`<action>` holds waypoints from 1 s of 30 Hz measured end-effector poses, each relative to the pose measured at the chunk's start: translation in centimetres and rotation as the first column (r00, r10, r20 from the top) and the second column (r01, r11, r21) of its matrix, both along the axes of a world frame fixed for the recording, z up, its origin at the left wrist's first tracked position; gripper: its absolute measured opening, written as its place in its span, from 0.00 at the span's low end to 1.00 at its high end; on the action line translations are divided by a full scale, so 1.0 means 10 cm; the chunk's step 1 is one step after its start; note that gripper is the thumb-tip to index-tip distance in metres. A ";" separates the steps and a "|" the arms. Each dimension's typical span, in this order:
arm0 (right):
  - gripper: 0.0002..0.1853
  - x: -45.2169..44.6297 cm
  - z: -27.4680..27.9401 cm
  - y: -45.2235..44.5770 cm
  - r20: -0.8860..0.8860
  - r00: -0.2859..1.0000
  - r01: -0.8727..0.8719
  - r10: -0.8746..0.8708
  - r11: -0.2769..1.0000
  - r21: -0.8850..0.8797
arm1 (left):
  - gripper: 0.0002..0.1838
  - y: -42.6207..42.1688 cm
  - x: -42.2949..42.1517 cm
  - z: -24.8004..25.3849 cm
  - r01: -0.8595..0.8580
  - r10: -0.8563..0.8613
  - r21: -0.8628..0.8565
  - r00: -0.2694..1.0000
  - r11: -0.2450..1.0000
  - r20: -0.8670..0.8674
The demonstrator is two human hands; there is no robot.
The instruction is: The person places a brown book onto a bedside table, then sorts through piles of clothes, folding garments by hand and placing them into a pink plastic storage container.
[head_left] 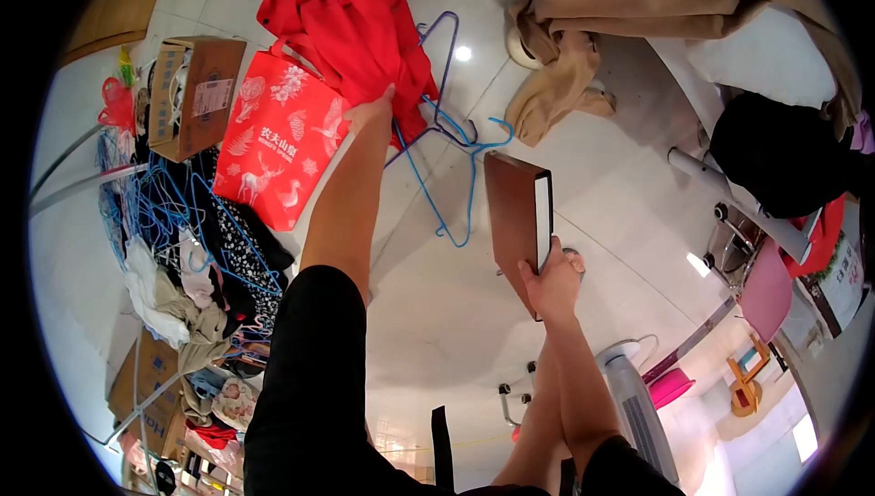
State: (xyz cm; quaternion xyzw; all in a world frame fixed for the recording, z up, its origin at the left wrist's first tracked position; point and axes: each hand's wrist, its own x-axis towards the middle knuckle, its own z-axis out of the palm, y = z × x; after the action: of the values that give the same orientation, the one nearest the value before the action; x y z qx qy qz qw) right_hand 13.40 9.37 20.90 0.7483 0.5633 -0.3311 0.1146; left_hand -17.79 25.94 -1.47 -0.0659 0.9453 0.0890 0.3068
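My left hand (pixel 370 115) reaches forward, its fingers closed on a bright red garment (pixel 351 26) that hangs over the floor. Just under that hand stands a red paper-like bag (pixel 281 136) printed with white deer and leaves. A purple hanger (pixel 444 67) and a blue hanger (pixel 474 188) are close to the garment's lower edge; whether they touch it I cannot tell. In my right hand (pixel 554 283) is a thick brown hardcover book (pixel 515 218), held upright by its near edge, with pale pages and a black border showing.
Left, a clothes rack carries blue hangers (pixel 173 195) and clothes, beside an open cardboard box (pixel 196 99). Tan trousers (pixel 556 86) trail onto the tiled floor (pixel 428 304) at upper right. A pink chair (pixel 766 286) and a grey heater-like appliance (pixel 638 405) stand right.
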 end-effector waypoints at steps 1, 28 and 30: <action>0.27 -0.03 0.03 0.04 0.016 0.999 -0.051 0.051 0.999 0.010 | 0.65 -0.04 -0.01 -0.07 0.010 -0.009 -0.030 0.999 0.999 0.052; 0.25 -2.87 3.03 0.22 -0.632 0.762 -0.046 0.144 0.985 0.169 | 0.20 -3.67 -3.17 5.11 0.108 0.549 0.775 0.645 0.623 -0.532; 0.26 -3.26 3.24 0.11 -0.688 0.709 -0.073 0.157 0.986 0.150 | 0.25 -4.17 -3.63 4.98 0.030 0.624 0.766 0.560 0.642 -0.545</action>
State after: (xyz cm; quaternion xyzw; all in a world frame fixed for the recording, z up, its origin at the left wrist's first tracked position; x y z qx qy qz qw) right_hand -19.21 10.48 53.28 0.5371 0.6279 -0.5486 -0.1275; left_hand -54.06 -15.78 48.34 -0.0737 0.8398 0.5154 -0.1541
